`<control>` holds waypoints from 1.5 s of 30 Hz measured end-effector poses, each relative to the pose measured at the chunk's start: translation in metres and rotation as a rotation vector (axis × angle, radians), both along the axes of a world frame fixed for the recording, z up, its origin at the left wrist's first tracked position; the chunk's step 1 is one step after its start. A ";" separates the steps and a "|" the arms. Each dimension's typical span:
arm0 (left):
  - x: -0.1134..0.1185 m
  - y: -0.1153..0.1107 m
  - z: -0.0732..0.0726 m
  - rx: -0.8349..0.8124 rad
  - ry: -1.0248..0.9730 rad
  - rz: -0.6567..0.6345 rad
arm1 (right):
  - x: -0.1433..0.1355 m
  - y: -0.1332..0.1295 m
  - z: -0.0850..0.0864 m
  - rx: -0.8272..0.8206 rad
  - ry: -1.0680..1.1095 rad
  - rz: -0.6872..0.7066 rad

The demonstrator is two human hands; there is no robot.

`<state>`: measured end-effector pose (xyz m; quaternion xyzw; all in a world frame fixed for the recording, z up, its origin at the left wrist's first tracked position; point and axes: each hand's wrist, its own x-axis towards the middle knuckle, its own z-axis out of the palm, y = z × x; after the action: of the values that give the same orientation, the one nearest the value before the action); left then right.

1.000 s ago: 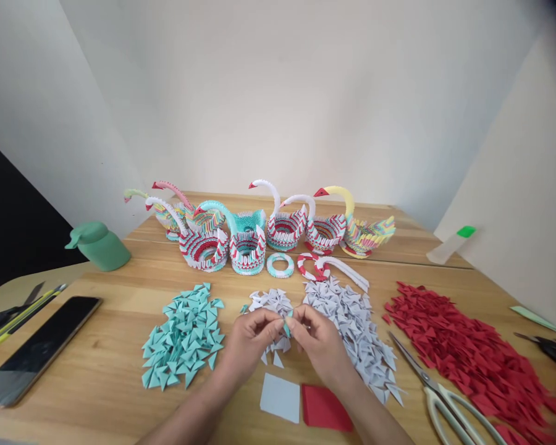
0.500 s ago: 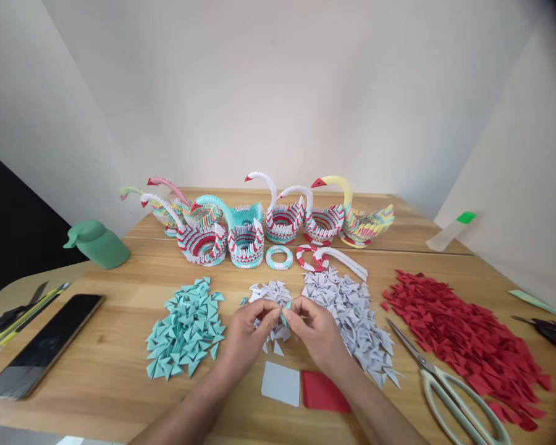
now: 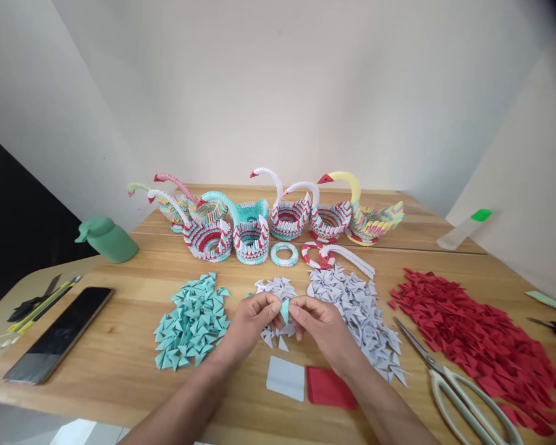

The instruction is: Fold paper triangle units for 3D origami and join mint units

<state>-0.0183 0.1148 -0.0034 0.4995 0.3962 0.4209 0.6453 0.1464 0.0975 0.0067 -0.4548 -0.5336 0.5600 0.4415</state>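
Between my two hands, over the middle of the table, is a small teal folded paper piece (image 3: 285, 310). My left hand (image 3: 258, 315) pinches its left side with thumb and fingertips. The fingers of my right hand (image 3: 315, 316) close on its right side. Below and behind the hands lies a small heap of white paper triangles (image 3: 278, 287), partly hidden by them. A heap of teal paper triangles (image 3: 192, 324) is to the left, and a larger white heap (image 3: 352, 309) spreads to the right. Nearer me are a white paper stack (image 3: 285, 378) and a red paper stack (image 3: 330, 389).
Several paper swans (image 3: 252, 241) stand along the back, with a teal ring (image 3: 284, 254), a red-white ring (image 3: 315, 254) and a loose white neck (image 3: 352, 259) before them. Scissors (image 3: 449, 377) and red triangles (image 3: 482, 340) lie right; a phone (image 3: 60, 337) and green swan-shaped container (image 3: 106, 238) left.
The view has shifted slightly, so the table things appear further right. The teal piece has turned in my fingers and now shows a broader face between my hands.
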 end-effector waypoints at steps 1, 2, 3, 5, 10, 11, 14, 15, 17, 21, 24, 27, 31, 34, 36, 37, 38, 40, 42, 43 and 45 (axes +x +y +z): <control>0.000 0.000 0.000 -0.006 -0.006 -0.007 | 0.000 0.000 0.001 0.000 -0.001 0.001; -0.001 0.000 0.000 -0.010 -0.009 -0.011 | 0.000 0.000 0.001 0.002 -0.004 0.002; -0.001 0.000 0.000 -0.013 -0.009 -0.013 | 0.000 0.000 0.001 0.003 -0.008 0.001; -0.001 0.000 -0.001 -0.012 -0.007 -0.011 | 0.001 0.000 0.000 0.005 -0.015 0.000; -0.001 0.002 -0.002 0.002 0.006 -0.011 | 0.001 0.001 -0.002 -0.007 -0.036 -0.017; -0.001 0.002 -0.002 0.002 0.009 -0.010 | 0.001 0.001 -0.002 -0.008 -0.041 -0.020; -0.001 0.002 -0.002 0.006 0.012 -0.010 | 0.001 0.001 -0.003 -0.007 -0.052 -0.022; -0.001 0.001 -0.002 0.007 0.014 -0.010 | 0.001 0.001 -0.003 -0.008 -0.052 -0.021; -0.002 0.001 -0.002 0.010 0.018 -0.009 | 0.001 0.001 -0.003 -0.008 -0.043 -0.016; -0.001 0.002 -0.003 0.016 0.020 -0.019 | 0.002 0.001 -0.004 -0.007 -0.035 -0.007; -0.001 0.002 -0.002 0.031 0.033 -0.018 | 0.002 0.001 -0.005 -0.014 -0.034 -0.009; -0.001 0.002 -0.001 0.043 0.049 -0.010 | 0.002 0.000 -0.004 -0.022 -0.033 -0.015; -0.002 0.001 0.001 0.037 0.049 -0.011 | 0.002 -0.001 -0.002 -0.024 -0.039 -0.028; -0.001 0.001 0.003 0.035 0.049 -0.005 | 0.002 0.000 -0.003 -0.034 -0.034 -0.026; -0.001 0.000 0.004 0.030 0.047 -0.001 | 0.002 0.000 -0.005 -0.033 -0.033 -0.020; -0.001 0.000 0.004 0.027 0.046 -0.001 | 0.002 0.001 -0.006 -0.031 -0.033 -0.016; -0.001 0.000 0.004 0.025 0.047 -0.002 | 0.003 0.001 -0.007 -0.028 -0.033 -0.014; -0.001 0.001 0.004 0.025 0.050 -0.003 | 0.003 0.002 -0.008 -0.026 -0.033 -0.012; -0.001 0.001 0.002 0.034 0.047 -0.007 | 0.003 0.002 -0.008 -0.025 -0.029 -0.009; -0.001 0.002 0.001 0.040 0.043 -0.010 | 0.003 0.002 -0.008 -0.025 -0.027 -0.007; -0.001 0.002 0.000 0.045 0.032 -0.016 | 0.003 0.002 -0.006 -0.021 -0.028 -0.004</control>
<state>-0.0193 0.1170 -0.0036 0.5235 0.3930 0.4166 0.6308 0.1498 0.0996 0.0008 -0.4683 -0.5329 0.5583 0.4303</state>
